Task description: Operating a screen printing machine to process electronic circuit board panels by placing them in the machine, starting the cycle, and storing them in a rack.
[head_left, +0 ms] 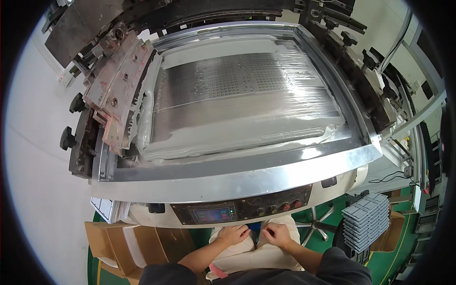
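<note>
My left hand [235, 234] rests on my left thigh with its fingers curled in. On my right thigh lies my right hand [277, 233], loosely closed, the thumb against the bent fingers. Nothing shows in either one. Beyond my knees stands a screen-printing machine, its control panel [247, 207] nearest to my hands. Above the panel is the metal-framed printing screen [285, 174], its mesh [228, 105] smeared with pale grey paste. Thick paste [147, 118] lies along the screen's left and near sides. A stained squeegee assembly [116, 85] hangs over the left side.
Open cardboard boxes [156, 244] stand on the floor at left. A stack of grey trays [365, 222] is at right, close to a wheeled chair base [317, 223]. Black clamp knobs [349, 39] line the machine's right rail. White flat sheets [108, 209] lean under the frame's left corner.
</note>
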Demonstrator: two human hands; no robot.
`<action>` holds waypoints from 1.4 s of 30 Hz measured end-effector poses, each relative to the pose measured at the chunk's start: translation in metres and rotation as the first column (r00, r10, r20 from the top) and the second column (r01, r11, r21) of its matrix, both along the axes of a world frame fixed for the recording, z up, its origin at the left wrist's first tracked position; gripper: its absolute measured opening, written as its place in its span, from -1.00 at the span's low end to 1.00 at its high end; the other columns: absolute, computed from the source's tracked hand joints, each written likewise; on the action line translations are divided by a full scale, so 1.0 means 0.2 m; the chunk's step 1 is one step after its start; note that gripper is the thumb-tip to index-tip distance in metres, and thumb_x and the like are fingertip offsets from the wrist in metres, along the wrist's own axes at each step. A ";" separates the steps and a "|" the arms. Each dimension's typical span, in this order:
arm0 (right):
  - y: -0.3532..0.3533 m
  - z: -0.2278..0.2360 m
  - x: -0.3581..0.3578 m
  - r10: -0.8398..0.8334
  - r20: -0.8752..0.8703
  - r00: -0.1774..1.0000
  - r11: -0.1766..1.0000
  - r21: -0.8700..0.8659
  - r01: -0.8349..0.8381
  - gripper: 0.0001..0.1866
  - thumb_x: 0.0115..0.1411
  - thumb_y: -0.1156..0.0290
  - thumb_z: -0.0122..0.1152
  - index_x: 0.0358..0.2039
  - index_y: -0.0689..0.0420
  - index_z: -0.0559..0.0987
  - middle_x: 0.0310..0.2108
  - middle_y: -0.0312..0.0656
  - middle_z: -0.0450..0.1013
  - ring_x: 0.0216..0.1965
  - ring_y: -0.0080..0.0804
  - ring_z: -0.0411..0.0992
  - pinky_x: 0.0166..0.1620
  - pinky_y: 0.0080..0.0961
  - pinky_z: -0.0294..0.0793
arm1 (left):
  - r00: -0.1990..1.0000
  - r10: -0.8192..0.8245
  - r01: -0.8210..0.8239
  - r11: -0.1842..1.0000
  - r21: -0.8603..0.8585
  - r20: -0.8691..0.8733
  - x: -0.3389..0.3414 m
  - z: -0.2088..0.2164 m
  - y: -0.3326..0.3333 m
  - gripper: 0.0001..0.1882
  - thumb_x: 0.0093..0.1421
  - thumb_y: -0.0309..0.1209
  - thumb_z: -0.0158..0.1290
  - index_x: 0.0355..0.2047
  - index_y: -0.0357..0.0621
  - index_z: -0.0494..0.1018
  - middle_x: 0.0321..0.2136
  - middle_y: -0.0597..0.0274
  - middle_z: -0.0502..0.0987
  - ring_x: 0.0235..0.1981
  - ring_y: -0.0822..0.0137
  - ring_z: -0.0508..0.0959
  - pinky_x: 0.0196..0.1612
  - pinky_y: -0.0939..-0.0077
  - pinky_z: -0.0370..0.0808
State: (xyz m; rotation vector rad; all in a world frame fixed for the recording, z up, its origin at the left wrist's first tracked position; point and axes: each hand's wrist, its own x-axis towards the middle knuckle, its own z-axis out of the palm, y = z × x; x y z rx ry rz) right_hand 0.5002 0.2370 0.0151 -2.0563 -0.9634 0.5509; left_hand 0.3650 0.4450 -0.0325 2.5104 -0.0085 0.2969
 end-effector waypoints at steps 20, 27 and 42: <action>0.70 0.56 -0.13 -0.062 -0.046 0.997 0.948 0.310 0.073 -0.72 0.21 0.43 0.34 -0.24 0.18 0.39 -0.49 -0.14 0.46 -0.56 -0.30 0.47 -0.47 -0.40 0.46 | 0.844 0.041 -0.225 0.932 -0.284 -0.535 0.02 -0.04 -0.01 -0.61 0.19 -0.06 0.08 -0.07 0.03 0.53 -0.10 0.06 0.63 -0.05 0.04 0.61 -0.07 0.12 0.56; 0.72 0.59 -0.16 -0.064 0.118 0.991 0.982 0.184 0.041 -0.72 0.17 0.44 0.33 -0.27 0.16 0.36 -0.56 -0.18 0.40 -0.60 -0.23 0.44 -0.52 -0.34 0.42 | 0.959 0.035 -0.110 0.960 -0.257 -0.281 -0.04 -0.07 0.00 -0.64 0.22 -0.18 0.01 -0.06 -0.10 0.48 -0.20 -0.02 0.63 -0.19 -0.03 0.64 -0.17 0.09 0.57; 0.70 0.54 -0.16 -0.146 0.161 0.976 0.972 0.209 0.111 -0.73 0.13 0.44 0.36 -0.36 0.10 0.36 -0.60 -0.16 0.37 -0.60 -0.15 0.42 -0.52 -0.28 0.39 | 0.958 0.013 -0.034 0.997 -0.071 -0.288 -0.07 -0.22 -0.01 -0.47 0.23 -0.27 -0.03 0.10 -0.44 0.28 -0.15 -0.32 0.56 -0.32 -0.20 0.64 -0.23 -0.07 0.57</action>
